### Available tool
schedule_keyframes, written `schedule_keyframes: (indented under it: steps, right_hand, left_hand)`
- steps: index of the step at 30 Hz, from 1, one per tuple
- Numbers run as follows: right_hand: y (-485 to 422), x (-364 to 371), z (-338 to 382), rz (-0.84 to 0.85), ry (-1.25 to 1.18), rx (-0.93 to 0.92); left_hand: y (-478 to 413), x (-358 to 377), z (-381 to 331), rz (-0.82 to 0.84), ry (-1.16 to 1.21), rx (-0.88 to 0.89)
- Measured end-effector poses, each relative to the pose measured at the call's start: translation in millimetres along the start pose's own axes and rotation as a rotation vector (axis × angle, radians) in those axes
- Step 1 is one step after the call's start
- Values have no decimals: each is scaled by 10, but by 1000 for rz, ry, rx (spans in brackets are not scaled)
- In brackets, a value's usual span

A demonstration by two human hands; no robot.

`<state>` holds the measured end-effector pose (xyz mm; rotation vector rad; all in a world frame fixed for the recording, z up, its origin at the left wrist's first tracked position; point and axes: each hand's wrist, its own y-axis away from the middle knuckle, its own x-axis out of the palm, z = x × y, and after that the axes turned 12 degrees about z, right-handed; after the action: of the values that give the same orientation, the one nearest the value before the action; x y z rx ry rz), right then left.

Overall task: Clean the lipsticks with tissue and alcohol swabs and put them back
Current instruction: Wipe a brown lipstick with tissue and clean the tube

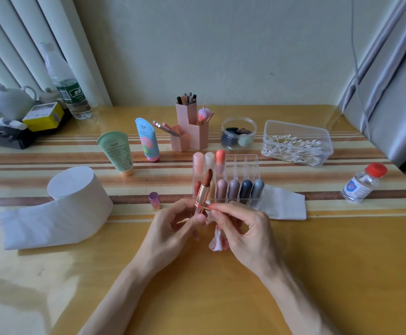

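Your left grip [173, 228] grasps the lipstick [203, 192] at its base, bullet standing above the fingers, while your right grip [243, 235] pinches a swab [182, 221] against it, tissue [217, 241] tucked below.

Near side open, far half crowded.

Bare table [294, 274] lies open along the near edge and right front. The tissue roll [76, 197] and its trailing sheet block the left; a cap [155, 201] stands apart at its right. The left hand [173, 226] gripping the lipstick [203, 192] and the right hand [240, 228] holding a tissue wad [217, 243] bar the front of the clear rack [250, 163]; a folded tissue [284, 204] lies at its right, the alcohol bottle [361, 184] well apart.
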<state>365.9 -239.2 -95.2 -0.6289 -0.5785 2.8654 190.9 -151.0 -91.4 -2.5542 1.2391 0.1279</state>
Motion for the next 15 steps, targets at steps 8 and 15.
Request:
schedule_keyframes:
  steps: [8, 15]
  right_hand:
    - [-2, -9, 11, -8, 24, -6]
    - [-5, -47, -34, -91, 228, -5]
  left_hand:
    - [-11, 13, 10, 37, 163, -3]
    - [-9, 47, 2, -58, 200, -22]
